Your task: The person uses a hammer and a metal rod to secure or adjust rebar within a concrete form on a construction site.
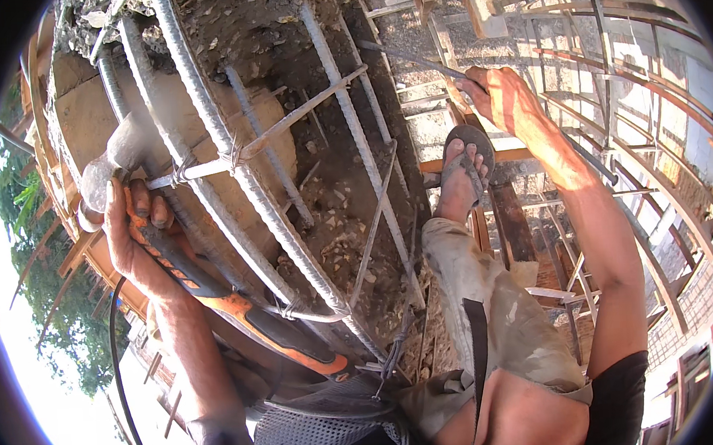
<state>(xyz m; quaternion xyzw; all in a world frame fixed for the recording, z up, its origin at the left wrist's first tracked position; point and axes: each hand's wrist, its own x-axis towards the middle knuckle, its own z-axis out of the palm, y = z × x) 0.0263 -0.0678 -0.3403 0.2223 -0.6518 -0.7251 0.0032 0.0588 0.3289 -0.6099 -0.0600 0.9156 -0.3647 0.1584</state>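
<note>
My left hand grips a hammer by its black and orange handle; the grey hammer head lies against the rebar cage at the left. My right hand is closed around a thin steel rod that runs up and left from it. Thick ribbed rebars run diagonally through the middle, tied with thin wire to a cross bar. My sandalled foot rests on a wooden plank.
A concrete beam with dirt and rubble lies under the rebars. Wooden formwork lines the left side. Bamboo and timber scaffolding spreads to the right, over a drop. Trees show far below on the left.
</note>
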